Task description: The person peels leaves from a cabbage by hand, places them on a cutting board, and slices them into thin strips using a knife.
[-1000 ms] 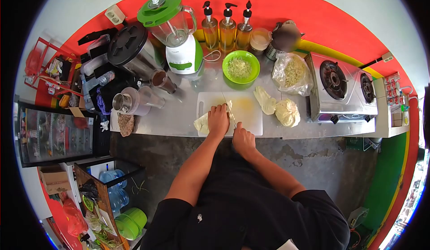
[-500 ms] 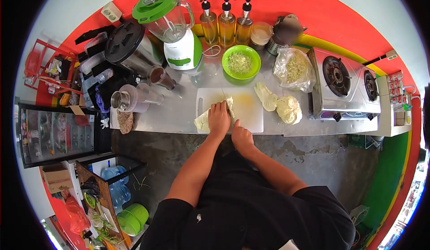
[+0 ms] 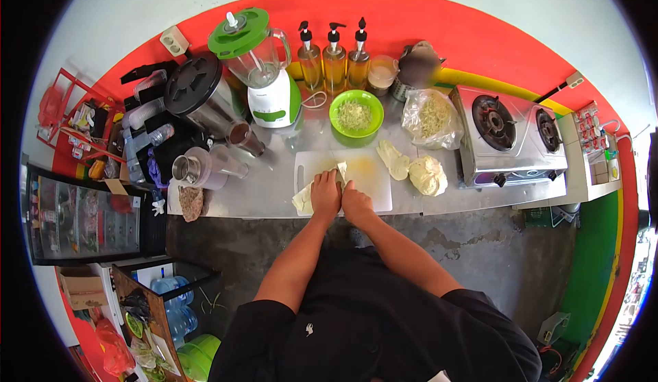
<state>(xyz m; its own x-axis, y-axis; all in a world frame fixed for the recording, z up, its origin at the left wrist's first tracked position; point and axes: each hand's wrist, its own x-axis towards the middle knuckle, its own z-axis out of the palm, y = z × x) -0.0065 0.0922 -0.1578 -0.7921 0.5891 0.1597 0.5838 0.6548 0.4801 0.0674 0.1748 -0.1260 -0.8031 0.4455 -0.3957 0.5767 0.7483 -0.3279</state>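
Note:
My left hand [image 3: 326, 193] presses down on a folded pale cabbage leaf [image 3: 301, 199], whose ends stick out at both sides of the fingers. Under it lies a white cutting board [image 3: 377, 193] with a yellowish stain. My right hand [image 3: 357, 202] is closed on a knife [image 3: 342, 182]; its handle is covered and only a bit of blade shows between the hands, against the cabbage. To the right of the board are a loose cabbage leaf [image 3: 393, 161] and a part head of cabbage [image 3: 428, 176]. A green bowl [image 3: 356, 133] behind the board holds shredded cabbage.
A plastic bag [image 3: 433, 118] of shreds lies beside a gas stove [image 3: 510, 132] on the right. Three pump bottles [image 3: 334, 67] and a green-lidded blender [image 3: 271, 101] stand along the back. Left are a steel jug [image 3: 186, 168], a tumbler [image 3: 245, 140] and a stone [image 3: 191, 202].
The camera view has tilted up, so the counter sits lower in it. My right hand has come closer to my left, which still presses the cabbage leaf.

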